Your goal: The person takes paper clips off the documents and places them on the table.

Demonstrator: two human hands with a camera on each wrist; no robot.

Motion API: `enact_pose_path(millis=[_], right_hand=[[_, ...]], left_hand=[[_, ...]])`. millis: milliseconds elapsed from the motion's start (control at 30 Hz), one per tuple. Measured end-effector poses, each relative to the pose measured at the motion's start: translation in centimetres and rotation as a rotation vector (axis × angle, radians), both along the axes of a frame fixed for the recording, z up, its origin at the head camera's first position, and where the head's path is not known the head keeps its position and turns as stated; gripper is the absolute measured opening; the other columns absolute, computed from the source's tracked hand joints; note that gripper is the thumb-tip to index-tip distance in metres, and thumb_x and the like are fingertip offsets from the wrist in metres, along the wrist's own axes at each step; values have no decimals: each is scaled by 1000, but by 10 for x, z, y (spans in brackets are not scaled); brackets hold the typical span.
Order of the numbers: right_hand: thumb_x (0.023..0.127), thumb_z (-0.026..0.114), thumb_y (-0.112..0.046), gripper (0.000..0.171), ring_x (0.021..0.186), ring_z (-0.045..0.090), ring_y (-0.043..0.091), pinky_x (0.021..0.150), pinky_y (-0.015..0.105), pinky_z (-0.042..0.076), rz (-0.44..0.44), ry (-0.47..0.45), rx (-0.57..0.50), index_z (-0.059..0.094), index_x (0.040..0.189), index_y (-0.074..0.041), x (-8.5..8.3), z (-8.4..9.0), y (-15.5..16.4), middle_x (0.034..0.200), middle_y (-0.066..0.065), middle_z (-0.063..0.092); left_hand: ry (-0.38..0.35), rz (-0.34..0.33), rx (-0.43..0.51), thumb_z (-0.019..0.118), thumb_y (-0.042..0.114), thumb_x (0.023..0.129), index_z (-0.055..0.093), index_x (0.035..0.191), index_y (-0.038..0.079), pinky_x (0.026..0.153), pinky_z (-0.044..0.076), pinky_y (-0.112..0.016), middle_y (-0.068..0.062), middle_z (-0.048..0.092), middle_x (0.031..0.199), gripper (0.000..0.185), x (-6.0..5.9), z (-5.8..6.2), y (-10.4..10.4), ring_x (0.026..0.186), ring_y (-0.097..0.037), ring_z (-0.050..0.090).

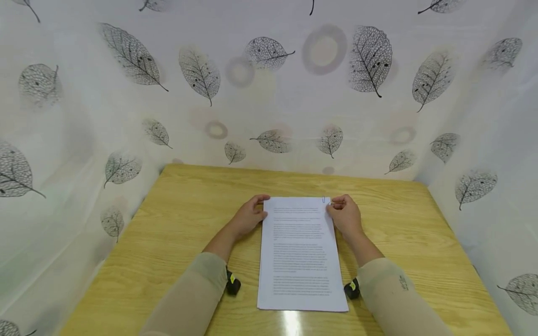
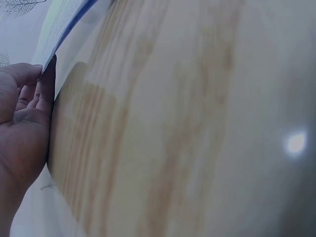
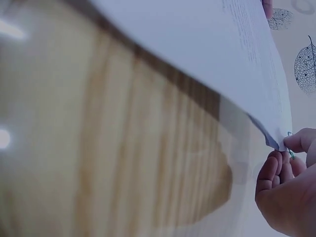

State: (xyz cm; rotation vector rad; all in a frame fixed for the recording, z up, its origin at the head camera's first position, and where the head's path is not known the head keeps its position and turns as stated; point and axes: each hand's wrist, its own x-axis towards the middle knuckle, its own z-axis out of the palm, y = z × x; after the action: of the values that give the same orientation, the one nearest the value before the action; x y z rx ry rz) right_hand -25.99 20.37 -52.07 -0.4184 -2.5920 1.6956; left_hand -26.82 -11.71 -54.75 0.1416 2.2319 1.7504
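A stack of printed paper sheets (image 1: 300, 256) lies lengthwise in front of me, with a paper clip (image 1: 323, 199) on its top edge close to the right corner. My left hand (image 1: 249, 217) pinches the top left corner; in the left wrist view the thumb (image 2: 29, 74) lies over the sheets with fingers beneath. At the top right corner, my right hand (image 1: 346, 217) pinches the sheets between thumb and fingers. A small green wire piece (image 3: 292, 154), like part of a clip, shows between those fingers in the right wrist view. The corner there bends slightly.
The stack rests on a wood-grain table (image 1: 189, 200). Behind it and at both sides hangs a white curtain (image 1: 294, 98) printed with leaves. Black wrist devices (image 1: 232, 283) sit by both sleeves, one on each side of the paper.
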Motion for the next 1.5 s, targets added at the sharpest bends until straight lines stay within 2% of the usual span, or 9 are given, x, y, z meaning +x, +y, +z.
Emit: enact_pose_path(millis=[200, 433, 600, 733, 933, 1100, 1267, 1400, 1500], right_hand=[[101, 72, -10, 29, 92, 58, 15, 68, 19, 50, -16, -17, -12, 61, 127, -2, 4, 6, 0, 105, 5, 62], [103, 71, -16, 34, 92, 60, 12, 72, 20, 52, 5, -50, -9, 60, 132, -2, 7, 15, 11, 108, 4, 64], [104, 72, -19, 38, 98, 67, 13, 81, 22, 57, 44, -92, -19, 60, 137, -5, 5, 18, 28, 109, -1, 69], [105, 72, -22, 41, 104, 69, 17, 80, 24, 58, 87, -108, 5, 59, 141, -6, 5, 18, 44, 110, -1, 70], [106, 71, -23, 43, 94, 65, 13, 77, 24, 56, 162, -131, 57, 58, 142, -2, 8, 15, 69, 111, 2, 69], [108, 68, -24, 43, 91, 65, 13, 74, 25, 56, 235, -121, 161, 58, 142, 0, 5, 20, 94, 116, 9, 71], [109, 65, -24, 40, 98, 67, 26, 73, 29, 56, 312, -93, 346, 60, 140, 1, 1, 24, 113, 123, 22, 68], [108, 65, -23, 34, 101, 70, 33, 78, 37, 57, 347, -67, 496, 63, 133, -1, -1, 21, 124, 122, 25, 72], [106, 66, -21, 31, 103, 71, 38, 84, 48, 58, 363, -51, 569, 65, 129, 0, -5, 17, 130, 120, 26, 73]], left_hand=[[-3, -1, -4, 63, 3, 107, 54, 156, 21, 99, 59, -32, -11, 51, 163, 53, 0, 1, 1, 121, -24, 67], [20, 7, -9, 61, 2, 107, 53, 156, 20, 107, 59, -39, -13, 50, 164, 53, 2, -1, -2, 133, -31, 65], [21, 9, -17, 61, 2, 108, 53, 156, 21, 111, 57, -42, -12, 50, 164, 52, 4, -2, -4, 136, -32, 64], [17, 4, -7, 61, 2, 108, 53, 156, 21, 108, 58, -40, -11, 49, 164, 52, 5, -1, -4, 133, -31, 66], [25, -3, -9, 61, 3, 108, 53, 156, 21, 110, 57, -41, -10, 48, 165, 52, 5, -2, -3, 134, -31, 65], [33, -4, -10, 61, 3, 108, 53, 156, 22, 112, 57, -42, -11, 49, 164, 52, 2, -1, -1, 135, -32, 65], [18, -7, 5, 61, 2, 108, 53, 156, 22, 107, 58, -37, -12, 49, 163, 53, 0, -3, -1, 132, -30, 66], [13, -13, 12, 61, 3, 108, 52, 157, 22, 109, 58, -38, -12, 49, 163, 53, 0, -3, -1, 134, -30, 66], [14, -12, 16, 61, 3, 108, 53, 156, 22, 111, 58, -40, -13, 49, 163, 53, 0, -2, 0, 135, -31, 65]])
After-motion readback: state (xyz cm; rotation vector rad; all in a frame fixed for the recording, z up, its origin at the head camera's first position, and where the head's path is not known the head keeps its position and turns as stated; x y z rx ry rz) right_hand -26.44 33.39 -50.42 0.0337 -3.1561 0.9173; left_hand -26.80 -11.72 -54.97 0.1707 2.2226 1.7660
